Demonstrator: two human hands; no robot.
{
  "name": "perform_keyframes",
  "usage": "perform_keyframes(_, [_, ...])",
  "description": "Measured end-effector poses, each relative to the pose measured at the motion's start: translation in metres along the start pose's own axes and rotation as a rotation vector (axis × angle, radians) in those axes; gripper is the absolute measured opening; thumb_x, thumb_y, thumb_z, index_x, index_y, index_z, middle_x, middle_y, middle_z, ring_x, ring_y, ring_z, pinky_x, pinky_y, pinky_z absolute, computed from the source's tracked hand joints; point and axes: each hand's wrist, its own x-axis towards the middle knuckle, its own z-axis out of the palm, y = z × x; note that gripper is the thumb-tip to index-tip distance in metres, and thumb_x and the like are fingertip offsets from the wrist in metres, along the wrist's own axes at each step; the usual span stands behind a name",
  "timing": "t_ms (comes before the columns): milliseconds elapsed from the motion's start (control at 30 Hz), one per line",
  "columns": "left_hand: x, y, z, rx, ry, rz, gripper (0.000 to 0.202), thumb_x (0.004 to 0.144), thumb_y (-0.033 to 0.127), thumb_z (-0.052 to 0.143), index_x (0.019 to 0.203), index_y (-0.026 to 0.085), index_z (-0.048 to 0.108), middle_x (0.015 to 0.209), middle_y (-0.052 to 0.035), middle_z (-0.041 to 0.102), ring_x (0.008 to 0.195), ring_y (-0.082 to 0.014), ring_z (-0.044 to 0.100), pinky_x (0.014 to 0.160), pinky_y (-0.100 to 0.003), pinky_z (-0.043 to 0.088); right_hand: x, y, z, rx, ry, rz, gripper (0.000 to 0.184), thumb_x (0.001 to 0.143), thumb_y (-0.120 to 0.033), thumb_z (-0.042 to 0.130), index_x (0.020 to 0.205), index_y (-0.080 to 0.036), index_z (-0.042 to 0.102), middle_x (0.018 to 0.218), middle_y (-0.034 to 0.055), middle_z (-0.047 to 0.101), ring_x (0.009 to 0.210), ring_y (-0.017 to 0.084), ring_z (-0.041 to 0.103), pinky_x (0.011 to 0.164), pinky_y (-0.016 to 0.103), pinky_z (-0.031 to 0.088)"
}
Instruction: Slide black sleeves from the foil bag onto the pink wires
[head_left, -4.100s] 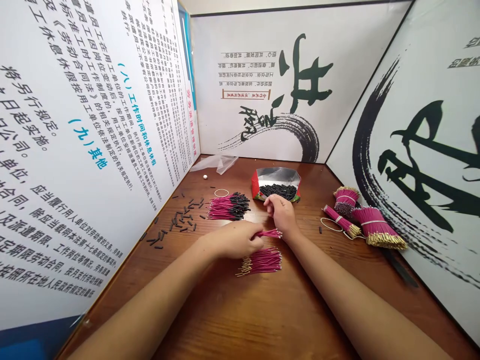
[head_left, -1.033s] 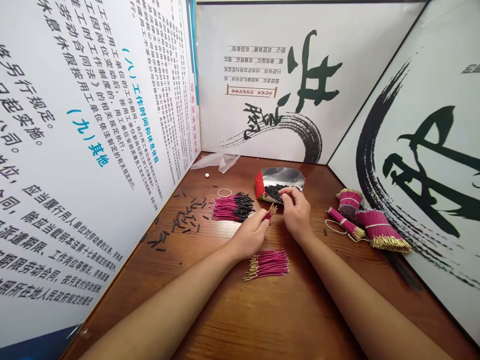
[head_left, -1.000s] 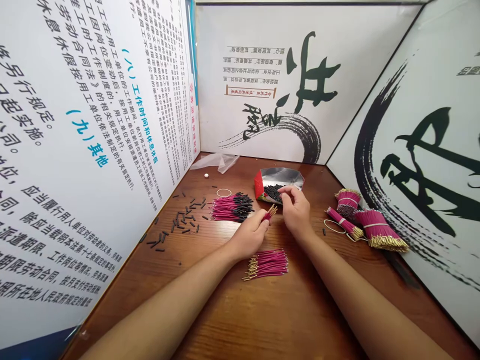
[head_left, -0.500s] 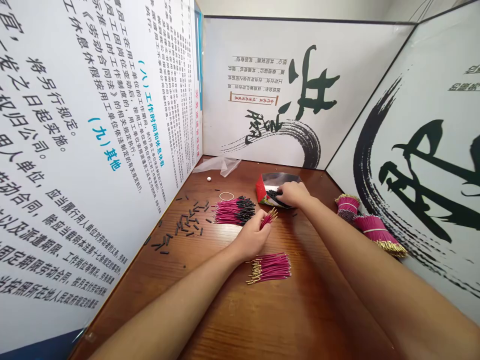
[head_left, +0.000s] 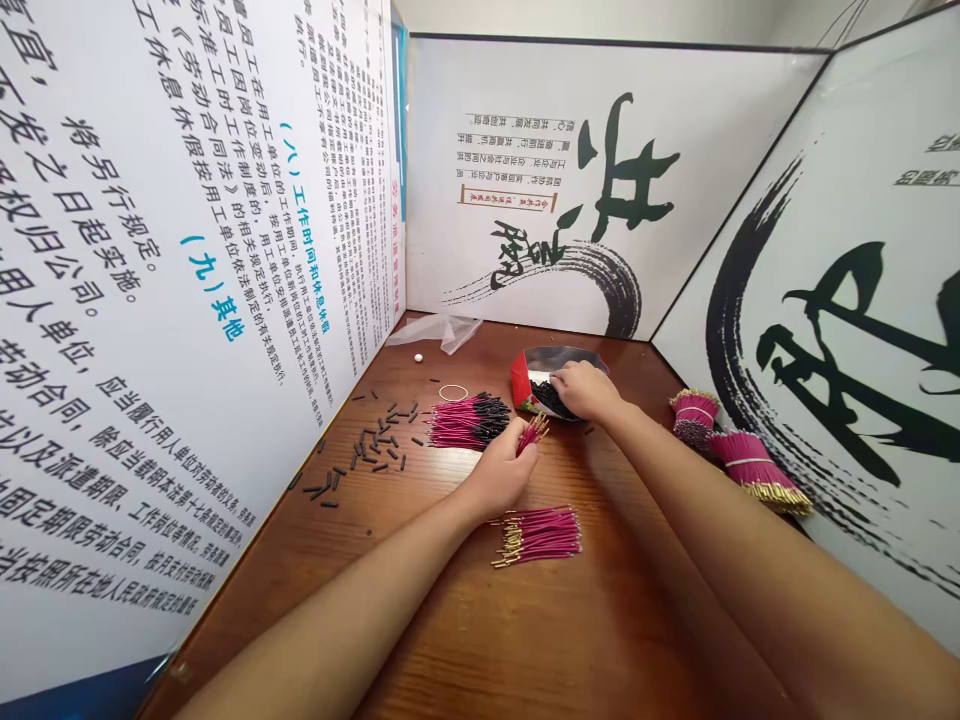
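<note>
My left hand [head_left: 504, 470] is closed around a small bunch of magenta wires [head_left: 533, 432] whose gold tips point up and away. Over the red-sided box [head_left: 520, 382] is my right hand [head_left: 587, 388], its fingers bent together above short black sleeves [head_left: 547, 396]; whether it pinches one cannot be made out. Just beyond the left hand lies a pile of magenta wires with black sleeves [head_left: 469, 420] on one end. Nearer to me, loose magenta wires with gold ends [head_left: 546, 534] lie side by side on the wooden table [head_left: 480, 630].
Several black sleeves [head_left: 373, 447] are scattered on the left. A rubber band [head_left: 453, 393], a small white piece [head_left: 418, 358] and a clear plastic bag [head_left: 442, 331] lie farther back. Two tied wire bundles [head_left: 750, 465] rest by the right panel. Printed panels [head_left: 525, 100] enclose the table.
My right hand has lifted slightly from the black sleeves in the box, its fingers drawn closer together. The left hand has shifted a little to the left with its wires.
</note>
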Motion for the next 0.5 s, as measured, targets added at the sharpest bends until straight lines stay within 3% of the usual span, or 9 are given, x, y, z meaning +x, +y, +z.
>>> perform_keyframes(100, [0.0,0.001,0.0,-0.01,0.011,-0.008,0.003,0.087,0.017,0.043,0.087,0.019,0.045,0.085,0.0003,0.053,0.091,-0.0152,0.05,0.094,-0.031,0.04,-0.01,-0.004,-0.002,0.103,0.11,0.014,0.036,0.095,-0.026,0.043,0.088,-0.017,0.077,0.102,0.0151,0.068,0.095,0.025,0.059,0.087,0.038,0.043])
perform_keyframes(233, [0.001,0.003,0.0,-0.085,0.038,-0.049,0.009,0.085,0.014,0.044,0.092,0.018,0.049,0.086,0.0007,0.053,0.084,-0.0133,0.049,0.087,-0.028,0.043,-0.043,-0.023,0.002,0.756,0.425,0.117,0.035,0.091,-0.038,0.048,0.101,-0.018,0.075,0.09,0.0073,0.068,0.086,0.021,0.058,0.08,0.035,0.046])
perform_keyframes(300, [0.002,0.003,0.001,-0.126,0.054,-0.101,0.011,0.085,0.014,0.045,0.094,0.018,0.05,0.081,0.0017,0.051,0.079,-0.0127,0.048,0.082,-0.026,0.043,-0.066,-0.037,0.007,1.089,0.398,0.239,0.039,0.085,-0.046,0.057,0.104,-0.017,0.074,0.074,0.0023,0.063,0.068,0.016,0.052,0.066,0.031,0.044])
perform_keyframes(367, [0.002,0.002,0.001,-0.147,0.063,-0.14,0.009,0.085,0.015,0.047,0.093,0.019,0.05,0.076,0.0026,0.048,0.076,-0.0125,0.047,0.078,-0.026,0.044,-0.087,-0.049,0.015,1.3,0.389,0.315,0.041,0.077,-0.046,0.066,0.106,-0.017,0.074,0.069,-0.0003,0.06,0.063,0.014,0.049,0.062,0.029,0.042])
perform_keyframes(500, [0.003,-0.001,0.001,-0.142,0.083,-0.118,0.002,0.086,0.017,0.048,0.087,0.019,0.048,0.076,0.0021,0.048,0.076,-0.0126,0.047,0.079,-0.027,0.043,-0.108,-0.062,0.027,1.422,0.386,0.349,0.041,0.075,-0.051,0.067,0.099,-0.018,0.074,0.075,0.002,0.064,0.061,0.013,0.048,0.056,0.027,0.04])
